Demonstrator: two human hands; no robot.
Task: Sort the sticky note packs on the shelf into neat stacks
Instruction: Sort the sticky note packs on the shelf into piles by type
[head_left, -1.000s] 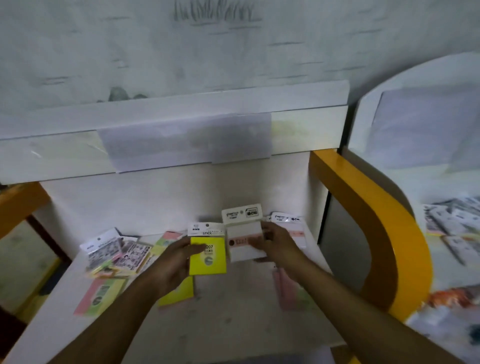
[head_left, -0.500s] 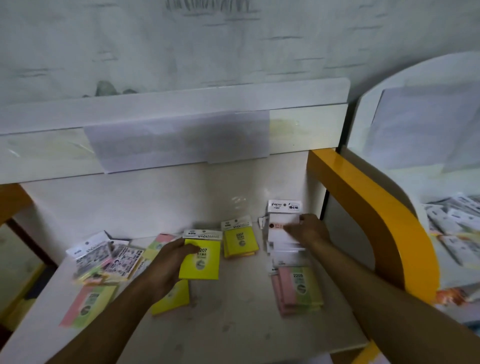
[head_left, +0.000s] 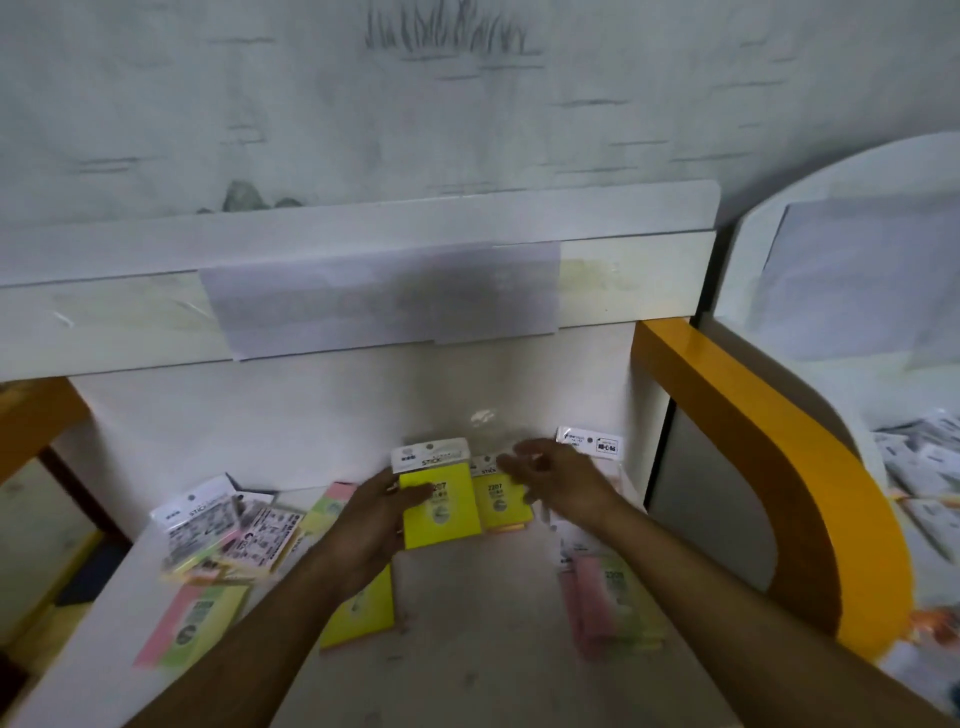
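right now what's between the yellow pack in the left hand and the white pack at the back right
In the head view, another yellow pack lying on the shelf, partly behind the open right hand.

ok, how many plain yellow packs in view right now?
3. One yellow pack gripped in the left hand; one on the shelf behind the right hand; one flat under the left forearm. More may be hidden in the piles.

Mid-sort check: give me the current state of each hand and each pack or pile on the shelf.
left hand: grips yellow pack, lifted
right hand: open, holding nothing
yellow stack: flat at the back
white-header stack: at back right
pink-green stack: flat, right
patterned packs: jumbled, left
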